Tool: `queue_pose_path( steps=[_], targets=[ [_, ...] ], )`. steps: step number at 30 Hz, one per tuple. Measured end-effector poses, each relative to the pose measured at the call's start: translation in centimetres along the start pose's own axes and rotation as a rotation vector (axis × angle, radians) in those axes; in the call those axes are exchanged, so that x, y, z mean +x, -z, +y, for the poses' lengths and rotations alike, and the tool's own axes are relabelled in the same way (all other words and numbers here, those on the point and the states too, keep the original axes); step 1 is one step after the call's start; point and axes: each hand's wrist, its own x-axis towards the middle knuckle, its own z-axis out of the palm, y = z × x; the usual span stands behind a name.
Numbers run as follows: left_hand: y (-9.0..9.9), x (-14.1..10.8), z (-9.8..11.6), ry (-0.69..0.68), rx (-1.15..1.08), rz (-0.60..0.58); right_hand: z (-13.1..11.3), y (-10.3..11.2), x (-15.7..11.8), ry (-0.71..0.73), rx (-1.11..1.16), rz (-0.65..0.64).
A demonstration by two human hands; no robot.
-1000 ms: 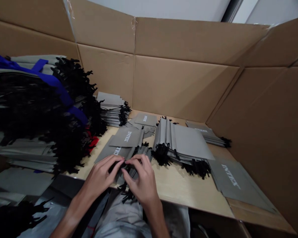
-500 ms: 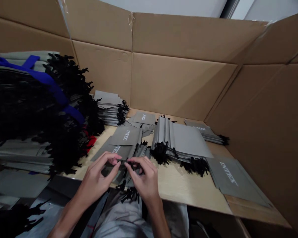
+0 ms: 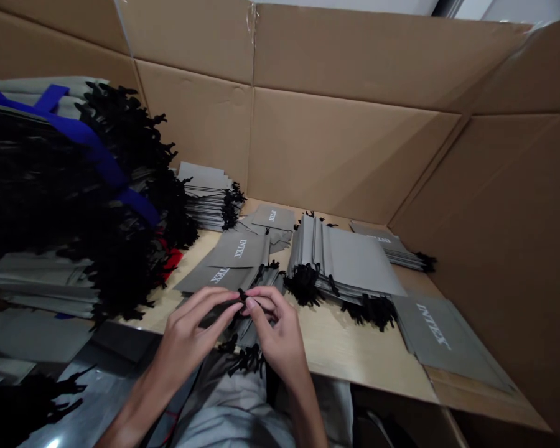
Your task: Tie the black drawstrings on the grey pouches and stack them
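Note:
My left hand (image 3: pixel 196 326) and my right hand (image 3: pixel 275 330) meet above the front of the wooden board, their fingertips pinching a black drawstring cord (image 3: pixel 242 300). The cord belongs to a grey drawstring pouch (image 3: pixel 249 333), partly hidden under my fingers. More black cord ends (image 3: pixel 242 359) dangle below my hands. Just beyond them lie flat grey pouches printed INTEX (image 3: pixel 228 261). To the right stands a stack of grey pouches (image 3: pixel 354 261) with bunched black cords, and a single INTEX pouch (image 3: pixel 436 333) lies further right.
A light wooden board (image 3: pixel 354 354) carries the pouches, backed by folded cardboard walls (image 3: pixel 345 149). Stacks with masses of black cords (image 3: pixel 60 199) rise at left, with a blue strap (image 3: pixel 79 134) and a red scrap (image 3: pixel 170 262). Another pouch stack (image 3: pixel 208 196) stands at the back.
My fingers have closed from around the pouch onto the black cord, and both hands have lifted slightly. The camera view has shifted a little, and the pouches stay in place.

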Motion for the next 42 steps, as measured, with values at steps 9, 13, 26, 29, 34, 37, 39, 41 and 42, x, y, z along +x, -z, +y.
queue_pose_path(
  steps=[9, 13, 26, 29, 34, 37, 39, 41, 42],
  targets=[
    [0.3, 0.2, 0.1, 0.005, -0.039, 0.040, -1.1, 0.6, -0.7, -0.007, -0.060, -0.083],
    [0.1, 0.3, 0.0, -0.010, -0.053, 0.048, -0.7, 0.7, -0.2, -0.025, -0.056, -0.039],
    [-0.1, 0.7, -1.9, 0.026, -0.180, -0.008, 2.7, -1.8, 0.7, 0.001, 0.188, 0.009],
    [0.0, 0.9, -2.0, 0.047, -0.222, -0.009, 3.6, -2.2, 1.1, 0.025, 0.220, 0.001],
    [-0.3, 0.9, -2.1, 0.257, -0.351, -0.045, 2.5, -1.1, 0.3, 0.030, 0.056, -0.048],
    [-0.6, 0.9, -2.4, 0.403, -0.401, -0.076, 1.7, -0.4, 0.0, -0.004, -0.046, -0.086],
    [-0.5, 1.0, -2.3, 0.503, -0.449, -0.104, 1.6, -0.2, 0.1, -0.008, -0.068, -0.106],
    [-0.3, 1.3, -2.0, 0.585, -0.496, -0.115, 1.5, -0.2, 0.2, 0.006, -0.081, -0.118],
    [-0.3, 1.4, -1.8, 0.610, -0.515, -0.105, 1.4, -0.3, 0.3, 0.016, -0.092, -0.116]
  ],
)
